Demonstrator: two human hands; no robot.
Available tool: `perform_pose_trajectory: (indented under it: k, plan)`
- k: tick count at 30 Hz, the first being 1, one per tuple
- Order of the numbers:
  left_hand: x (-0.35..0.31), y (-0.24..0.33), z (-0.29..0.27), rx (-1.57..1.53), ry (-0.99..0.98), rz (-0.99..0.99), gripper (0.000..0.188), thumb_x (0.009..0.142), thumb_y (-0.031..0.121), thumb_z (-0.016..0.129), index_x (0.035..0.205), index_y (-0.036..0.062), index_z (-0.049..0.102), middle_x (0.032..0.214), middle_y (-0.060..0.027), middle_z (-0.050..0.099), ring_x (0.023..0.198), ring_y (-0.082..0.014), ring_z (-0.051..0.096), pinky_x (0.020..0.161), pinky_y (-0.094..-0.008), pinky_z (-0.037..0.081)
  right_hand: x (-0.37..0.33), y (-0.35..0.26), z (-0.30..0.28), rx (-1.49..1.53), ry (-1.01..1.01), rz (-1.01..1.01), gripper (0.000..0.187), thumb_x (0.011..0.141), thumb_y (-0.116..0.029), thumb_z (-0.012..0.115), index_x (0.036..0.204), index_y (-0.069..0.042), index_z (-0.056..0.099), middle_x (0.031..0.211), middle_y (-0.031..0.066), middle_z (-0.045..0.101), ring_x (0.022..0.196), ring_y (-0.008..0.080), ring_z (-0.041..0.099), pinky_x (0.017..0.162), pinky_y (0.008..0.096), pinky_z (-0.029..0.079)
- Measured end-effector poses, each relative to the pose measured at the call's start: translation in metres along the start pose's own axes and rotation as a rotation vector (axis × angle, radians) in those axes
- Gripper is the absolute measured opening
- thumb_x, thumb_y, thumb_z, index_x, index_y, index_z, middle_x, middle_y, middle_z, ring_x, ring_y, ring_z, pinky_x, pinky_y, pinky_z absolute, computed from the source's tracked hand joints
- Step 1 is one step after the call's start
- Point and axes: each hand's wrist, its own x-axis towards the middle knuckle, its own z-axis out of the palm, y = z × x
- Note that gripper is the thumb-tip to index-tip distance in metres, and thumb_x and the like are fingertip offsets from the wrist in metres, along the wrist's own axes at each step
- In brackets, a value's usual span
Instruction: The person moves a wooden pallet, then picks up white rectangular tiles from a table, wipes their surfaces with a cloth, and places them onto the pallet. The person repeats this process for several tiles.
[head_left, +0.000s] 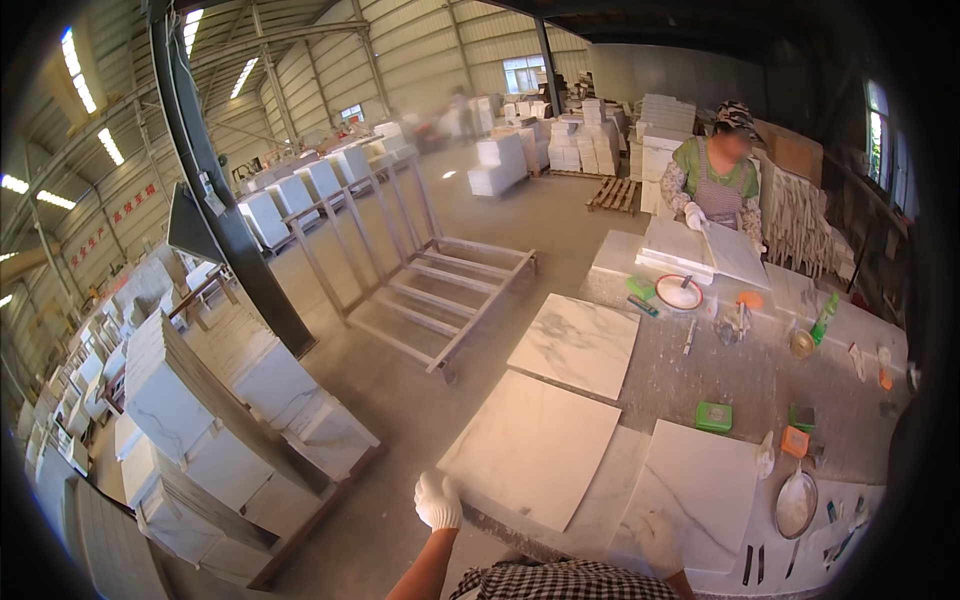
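Observation:
My left hand (437,502), in a white glove, is closed at the near left corner of a white marble tile (540,440) lying at the table's edge. The fingers curl by the tile's rim, and their tips are partly hidden. My right hand (660,540), also gloved, is over the near part of a grey-veined marble tile (690,485). It is smeared and pale against the stone, so its fingers do not show clearly. Beyond the left tile lies another veined marble tile (578,343).
A metal bowl of white powder (796,505), a green box (713,417) and an orange box (795,441) stand on the right. Across the table, a co-worker (715,185) handles a slab. A metal rack (440,290) and stacked slabs (215,430) stand left.

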Motion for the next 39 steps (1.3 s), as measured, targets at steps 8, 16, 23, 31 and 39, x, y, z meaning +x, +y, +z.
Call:
perform_pose_trajectory:
  k: [8,16,23,31,39]
  plan:
    - [-0.013,-0.005,0.013,0.045,-0.015,-0.006,0.040,0.087,0.037,0.060,0.109,0.0042,0.053,0.110,-0.0220,0.062,0.100,-0.0425,0.059,0.084,-0.0524,0.047,0.007,0.023,0.017,-0.004,-0.012,-0.143,0.030,0.095,-0.022,0.051,0.104,0.001,0.069,0.095,0.0219,0.068,0.089,0.0352,0.066,0.081,0.0395,0.050]
    - [-0.018,-0.023,0.031,-0.018,-0.084,-0.053,0.049,0.093,0.040,0.054,0.123,0.0015,0.053,0.106,-0.0265,0.065,0.097,-0.0440,0.062,0.083,-0.0517,0.049,0.003,0.020,0.016,-0.088,0.055,-0.120,0.030,0.093,-0.023,0.054,0.107,-0.001,0.069,0.098,0.0226,0.069,0.092,0.0372,0.067,0.083,0.0410,0.051]
    - [-0.018,-0.025,0.032,-0.067,-0.091,-0.060,0.047,0.093,0.040,0.054,0.120,0.0014,0.057,0.106,-0.0261,0.066,0.098,-0.0429,0.063,0.085,-0.0500,0.049,0.014,0.055,0.039,-0.116,0.274,-0.142,0.029,0.092,-0.023,0.056,0.104,0.000,0.068,0.094,0.0228,0.069,0.088,0.0376,0.066,0.083,0.0436,0.051]
    - [-0.016,-0.023,0.030,-0.084,-0.123,-0.086,0.044,0.093,0.038,0.054,0.115,0.0010,0.060,0.104,-0.0256,0.067,0.097,-0.0427,0.063,0.085,-0.0493,0.049,0.004,0.032,0.037,-0.238,0.355,-0.174,0.027,0.090,-0.022,0.058,0.105,-0.003,0.069,0.092,0.0217,0.069,0.087,0.0379,0.066,0.080,0.0443,0.052]
    - [-0.016,-0.027,0.032,-0.093,-0.115,-0.076,0.043,0.093,0.038,0.054,0.113,0.0006,0.061,0.103,-0.0259,0.066,0.096,-0.0431,0.063,0.084,-0.0491,0.049,0.004,0.011,0.039,-0.257,0.425,-0.171,0.025,0.090,-0.021,0.059,0.103,-0.004,0.070,0.091,0.0213,0.069,0.085,0.0386,0.066,0.078,0.0445,0.053]
